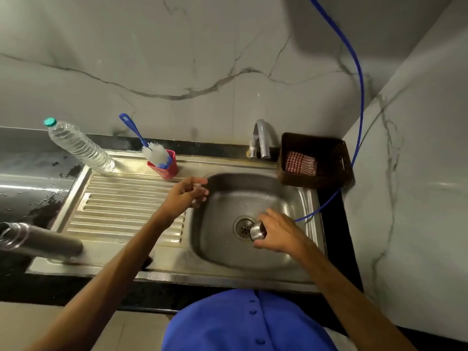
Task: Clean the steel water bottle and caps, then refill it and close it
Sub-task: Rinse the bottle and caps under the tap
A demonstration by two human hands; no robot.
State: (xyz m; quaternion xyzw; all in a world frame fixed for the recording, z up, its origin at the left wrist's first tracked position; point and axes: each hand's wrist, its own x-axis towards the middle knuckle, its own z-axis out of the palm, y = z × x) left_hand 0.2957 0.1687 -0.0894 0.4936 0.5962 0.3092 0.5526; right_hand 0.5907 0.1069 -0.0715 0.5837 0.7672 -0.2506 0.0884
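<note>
Bottle (43, 240) of steel lies on its side at the sink's (307, 198) near left corner, mouth off the left edge. Over the basin, just beside the drain (242, 226), the right hand (279, 233) curls fingers and thumb round a steel cap (257, 231). Farther in, the left hand (186, 195) hovers at the basin's left rim, fingers loosely bent, apparently holding nothing, though blurred. Along the far edge stand a plastic bottle (78, 144), a brush (152, 149) in a red cup (166, 168), and the tap (262, 138).
</note>
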